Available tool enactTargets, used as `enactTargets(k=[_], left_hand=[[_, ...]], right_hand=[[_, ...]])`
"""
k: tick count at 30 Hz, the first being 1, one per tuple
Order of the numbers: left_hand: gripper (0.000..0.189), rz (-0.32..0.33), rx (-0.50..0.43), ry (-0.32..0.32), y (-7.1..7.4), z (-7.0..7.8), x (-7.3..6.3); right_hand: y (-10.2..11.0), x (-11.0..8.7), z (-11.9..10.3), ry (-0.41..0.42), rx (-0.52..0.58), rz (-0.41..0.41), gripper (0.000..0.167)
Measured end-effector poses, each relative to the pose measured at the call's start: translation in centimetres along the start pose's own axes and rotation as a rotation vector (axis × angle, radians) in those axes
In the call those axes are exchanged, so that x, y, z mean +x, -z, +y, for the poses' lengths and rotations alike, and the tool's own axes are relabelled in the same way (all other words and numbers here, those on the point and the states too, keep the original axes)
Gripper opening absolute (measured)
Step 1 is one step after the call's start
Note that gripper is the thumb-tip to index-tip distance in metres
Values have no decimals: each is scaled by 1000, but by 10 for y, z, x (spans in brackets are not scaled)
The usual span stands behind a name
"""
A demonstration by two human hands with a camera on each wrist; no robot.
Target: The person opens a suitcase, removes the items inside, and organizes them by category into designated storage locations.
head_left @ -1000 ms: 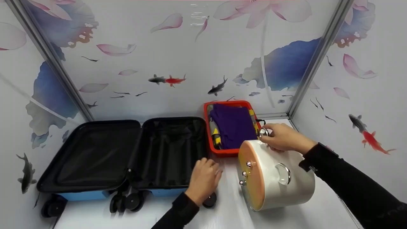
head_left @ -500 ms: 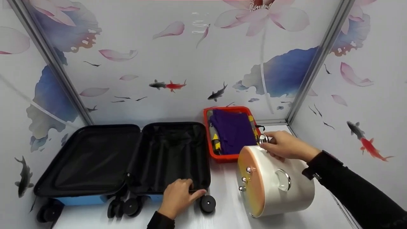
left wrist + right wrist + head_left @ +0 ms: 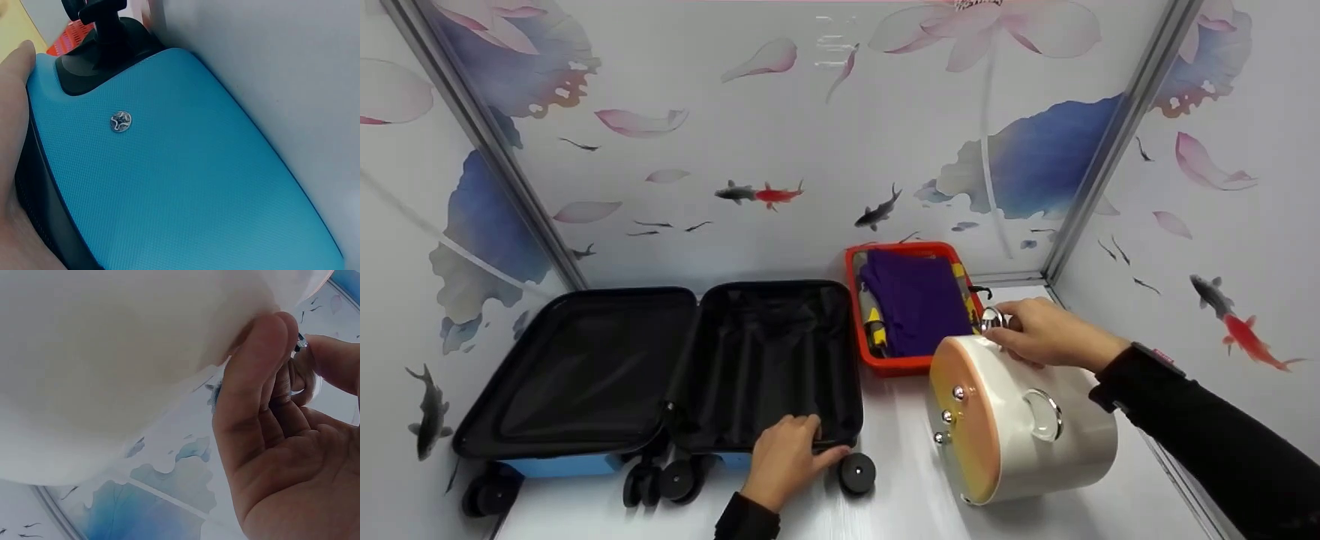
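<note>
An open suitcase (image 3: 776,367) with black lining and a blue shell lies spread in two halves at the left and middle of the head view. My left hand (image 3: 786,459) holds the near rim of its right half, thumb stretched along the edge; the left wrist view has the blue shell (image 3: 180,169) beside that hand. To the right is a white rounded box (image 3: 1057,442) with an orange-yellow front and chrome knobs. With curled fingers my right hand (image 3: 1046,330) grips the metal handle (image 3: 994,320) on its top; the white body (image 3: 112,371) fills much of the right wrist view.
Behind the box stands a red basket (image 3: 896,365) with folded purple cloth (image 3: 919,300) and grey-yellow cloth in it. Black suitcase wheels (image 3: 856,474) stick out at the near side. White printed wall panels (image 3: 780,240) enclose the back and both sides.
My left hand has moved left and down from the suitcase's right corner onto its near rim. My right hand keeps its hold on the box's handle. The head view shifted slightly.
</note>
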State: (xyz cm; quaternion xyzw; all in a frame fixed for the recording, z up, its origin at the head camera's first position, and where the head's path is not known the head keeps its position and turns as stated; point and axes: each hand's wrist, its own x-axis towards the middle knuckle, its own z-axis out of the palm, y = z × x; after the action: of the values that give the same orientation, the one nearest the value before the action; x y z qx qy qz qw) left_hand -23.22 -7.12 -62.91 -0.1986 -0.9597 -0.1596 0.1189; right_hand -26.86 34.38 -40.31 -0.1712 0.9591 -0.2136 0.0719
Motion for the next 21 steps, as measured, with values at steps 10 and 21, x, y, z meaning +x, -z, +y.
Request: enactTargets(k=[10,21], left_hand=[[63,25,13,0,0,0,-2],[63,20,19,3,-1,1,-1]], right_hand=[[11,-10,14,-15,-44,-9,14],[29,-21,43,-24,-183,27,15]])
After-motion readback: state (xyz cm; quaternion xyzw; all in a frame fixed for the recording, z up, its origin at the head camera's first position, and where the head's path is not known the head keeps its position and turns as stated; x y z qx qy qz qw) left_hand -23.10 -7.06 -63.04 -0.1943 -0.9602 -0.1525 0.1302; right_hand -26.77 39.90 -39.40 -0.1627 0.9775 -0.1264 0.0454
